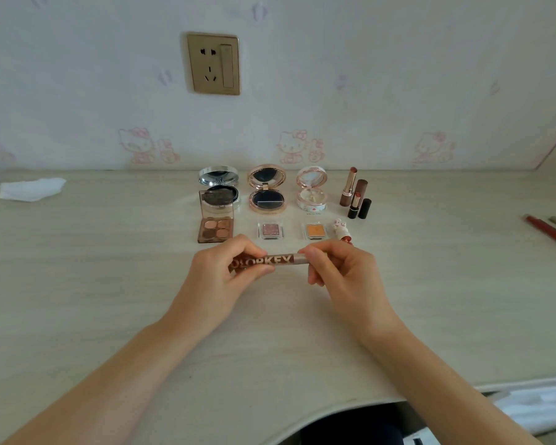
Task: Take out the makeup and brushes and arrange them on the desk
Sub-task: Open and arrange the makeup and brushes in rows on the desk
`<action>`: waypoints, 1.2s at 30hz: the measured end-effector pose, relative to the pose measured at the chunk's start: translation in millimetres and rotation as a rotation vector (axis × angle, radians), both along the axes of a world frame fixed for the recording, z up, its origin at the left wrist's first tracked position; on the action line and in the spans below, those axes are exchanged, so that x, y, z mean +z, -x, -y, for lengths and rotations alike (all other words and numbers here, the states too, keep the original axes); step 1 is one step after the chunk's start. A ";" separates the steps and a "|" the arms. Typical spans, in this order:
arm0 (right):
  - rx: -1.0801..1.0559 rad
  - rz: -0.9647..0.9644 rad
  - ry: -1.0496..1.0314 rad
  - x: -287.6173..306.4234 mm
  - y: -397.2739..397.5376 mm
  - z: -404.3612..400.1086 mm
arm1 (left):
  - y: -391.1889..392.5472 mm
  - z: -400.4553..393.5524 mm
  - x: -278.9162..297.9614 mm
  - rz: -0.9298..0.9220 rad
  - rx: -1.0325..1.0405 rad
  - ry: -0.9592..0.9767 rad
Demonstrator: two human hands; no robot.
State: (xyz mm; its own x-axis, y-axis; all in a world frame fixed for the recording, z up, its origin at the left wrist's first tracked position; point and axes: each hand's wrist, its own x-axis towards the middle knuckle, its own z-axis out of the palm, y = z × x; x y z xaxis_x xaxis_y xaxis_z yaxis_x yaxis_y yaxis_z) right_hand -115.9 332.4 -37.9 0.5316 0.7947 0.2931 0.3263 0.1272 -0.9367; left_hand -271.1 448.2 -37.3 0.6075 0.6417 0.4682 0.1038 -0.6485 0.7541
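Fingers of left hand [225,268] and right hand [337,271] pinch makeup stick [280,261] ends; eyeshadow palette [215,228], compacts just beyond.

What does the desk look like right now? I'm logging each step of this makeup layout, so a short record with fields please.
held item: lettered makeup stick, level, above the desk
left hand: grip on the stick's left end
right hand: grip on its right end
back row: three open round compacts, uncapped lipsticks
front row: four-pan eyeshadow palette, two single pans
far right: pencils
far left: white tissue
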 end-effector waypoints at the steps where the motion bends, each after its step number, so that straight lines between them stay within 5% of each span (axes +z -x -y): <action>1: 0.000 0.018 -0.009 -0.3 -0.1 0.7 | 0.0 -0.9 0.1 -0.008 -0.008 0.031; 6: -0.003 0.096 -0.015 1.0 2.6 4.9 | -0.4 -3.4 -1.3 -0.047 -0.062 0.138; 16: -0.004 0.035 0.049 5.7 4.7 7.6 | -0.5 6.3 1.8 0.012 0.008 -0.105; 27: 0.073 -0.058 0.007 4.0 5.5 9.9 | 0.5 5.7 1.8 -0.022 0.032 -0.153; 36: 0.005 0.056 0.003 2.0 4.4 11.3 | 1.3 4.0 0.4 -0.013 0.034 -0.150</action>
State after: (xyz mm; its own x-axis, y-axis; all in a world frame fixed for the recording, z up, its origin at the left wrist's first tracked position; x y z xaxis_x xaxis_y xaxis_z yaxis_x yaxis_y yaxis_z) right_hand -120.3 321.0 -35.9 0.5105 0.7979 0.3205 0.3779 0.1265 -0.9171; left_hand -272.4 444.3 -36.9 0.5935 0.5856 0.5522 0.1368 -0.7495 0.6478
